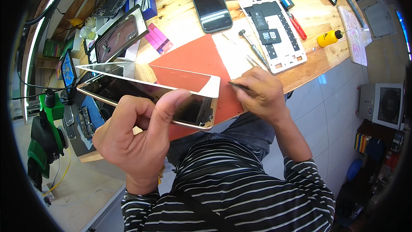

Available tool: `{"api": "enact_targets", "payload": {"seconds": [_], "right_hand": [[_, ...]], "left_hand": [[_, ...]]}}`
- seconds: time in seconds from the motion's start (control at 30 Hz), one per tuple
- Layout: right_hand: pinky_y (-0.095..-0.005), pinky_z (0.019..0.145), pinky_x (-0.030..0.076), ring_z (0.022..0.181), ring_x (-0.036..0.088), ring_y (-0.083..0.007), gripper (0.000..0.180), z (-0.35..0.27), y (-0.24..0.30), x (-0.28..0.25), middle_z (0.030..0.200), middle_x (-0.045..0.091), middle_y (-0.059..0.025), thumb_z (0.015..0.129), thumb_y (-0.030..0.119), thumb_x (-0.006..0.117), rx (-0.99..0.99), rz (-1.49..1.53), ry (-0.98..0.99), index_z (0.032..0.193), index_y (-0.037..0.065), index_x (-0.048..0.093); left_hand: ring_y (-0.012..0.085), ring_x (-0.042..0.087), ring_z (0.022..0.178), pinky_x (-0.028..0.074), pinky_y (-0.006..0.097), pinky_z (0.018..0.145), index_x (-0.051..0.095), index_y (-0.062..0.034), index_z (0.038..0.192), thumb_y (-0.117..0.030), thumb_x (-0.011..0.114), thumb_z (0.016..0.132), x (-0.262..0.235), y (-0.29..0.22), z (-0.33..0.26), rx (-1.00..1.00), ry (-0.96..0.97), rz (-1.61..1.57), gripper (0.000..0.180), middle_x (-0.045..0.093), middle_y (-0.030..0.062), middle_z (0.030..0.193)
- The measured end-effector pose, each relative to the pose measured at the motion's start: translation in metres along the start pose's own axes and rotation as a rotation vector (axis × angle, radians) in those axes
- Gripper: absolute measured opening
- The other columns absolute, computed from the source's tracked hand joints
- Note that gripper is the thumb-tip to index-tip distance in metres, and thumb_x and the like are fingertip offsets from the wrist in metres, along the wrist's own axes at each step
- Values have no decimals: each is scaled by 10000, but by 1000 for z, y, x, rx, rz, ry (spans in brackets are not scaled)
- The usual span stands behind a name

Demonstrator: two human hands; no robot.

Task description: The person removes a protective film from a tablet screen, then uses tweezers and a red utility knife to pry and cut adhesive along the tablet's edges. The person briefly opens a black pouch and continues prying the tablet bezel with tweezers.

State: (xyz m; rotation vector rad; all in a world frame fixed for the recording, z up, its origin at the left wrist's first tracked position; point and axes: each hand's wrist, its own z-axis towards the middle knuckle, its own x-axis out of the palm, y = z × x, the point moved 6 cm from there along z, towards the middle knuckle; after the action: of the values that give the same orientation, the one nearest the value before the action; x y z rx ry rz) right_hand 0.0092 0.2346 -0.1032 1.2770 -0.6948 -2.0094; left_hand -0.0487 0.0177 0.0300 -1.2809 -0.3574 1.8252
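Observation:
My left hand [138,141] grips a gold-edged tablet [189,111] by its near side, thumb on top and fingers curled beneath, tilting it above an orange-red mat [195,56]. Over the tablet's dark face, a clear glass panel with a white border [213,88] stands lifted at an angle; whether it is attached anywhere I cannot tell. Just right of the tablet's end, my right hand [262,93] pinches a thin dark pointed tool [238,86], its tip directed left and apart from the glass. The tool's exact kind is hidden by the fingers.
Beyond the mat lie a black phone [210,7], a screwdriver [254,48], a white opened panel with dark parts [283,56], red-handled pliers [298,26] and a yellow bottle [328,38]. Phone cases [122,32] crowd the left. The wooden table's edge [319,72] runs along the right.

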Motion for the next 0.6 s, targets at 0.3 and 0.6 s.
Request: {"api": "enact_targets", "payload": {"seconds": [0.3,0.6], "right_hand": [[-293,641,508,738,654,-179,351,17,4,-21,899,679,-69,793,90,831,72,-85,6,1134,55,755],[-318,676,512,729,633,-202,308,26,-3,-24,884,683,-88,808,73,825,38,-124,-60,1107,52,755]], "left_hand": [[26,418,482,298,215,455,620,-34,661,-118,921,794,0,3,0,-18,-31,-8,339,515,-27,533],[40,404,473,300,221,451,598,-45,651,-143,935,777,0,4,0,-9,-16,30,373,499,-21,524]]}}
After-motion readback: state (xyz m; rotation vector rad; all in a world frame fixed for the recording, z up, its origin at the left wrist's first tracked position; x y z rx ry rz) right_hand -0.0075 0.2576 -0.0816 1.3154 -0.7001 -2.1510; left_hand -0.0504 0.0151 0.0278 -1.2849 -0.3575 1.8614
